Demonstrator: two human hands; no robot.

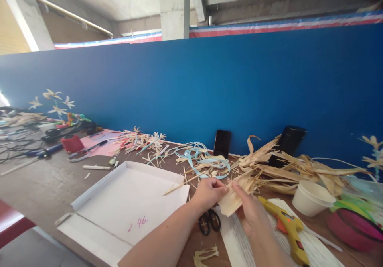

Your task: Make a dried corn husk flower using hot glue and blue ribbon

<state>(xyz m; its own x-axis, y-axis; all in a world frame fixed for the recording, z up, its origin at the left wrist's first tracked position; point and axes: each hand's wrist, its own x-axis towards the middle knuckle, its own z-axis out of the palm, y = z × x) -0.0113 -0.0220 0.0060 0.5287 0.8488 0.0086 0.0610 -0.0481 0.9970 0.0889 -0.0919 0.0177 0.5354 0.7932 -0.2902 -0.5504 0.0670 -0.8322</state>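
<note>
Both my hands meet over the brown table, holding one piece of dried corn husk (229, 203). My left hand (209, 193) pinches its upper left edge with thumb and fingers closed. My right hand (250, 211) grips the husk from the right and below, fingers curled on it. Black-handled scissors (209, 221) lie on the table just under my left wrist. A thin wooden skewer (179, 185) lies left of my left hand.
A white flat cardboard tray (125, 203) sits to the left. A yellow glue gun (289, 227) lies on printed paper at right, beside a white cup (311, 197). A pile of husks (287, 167), blue ribbon (203, 159), a phone (222, 143) and a blue partition (209, 91) stand behind.
</note>
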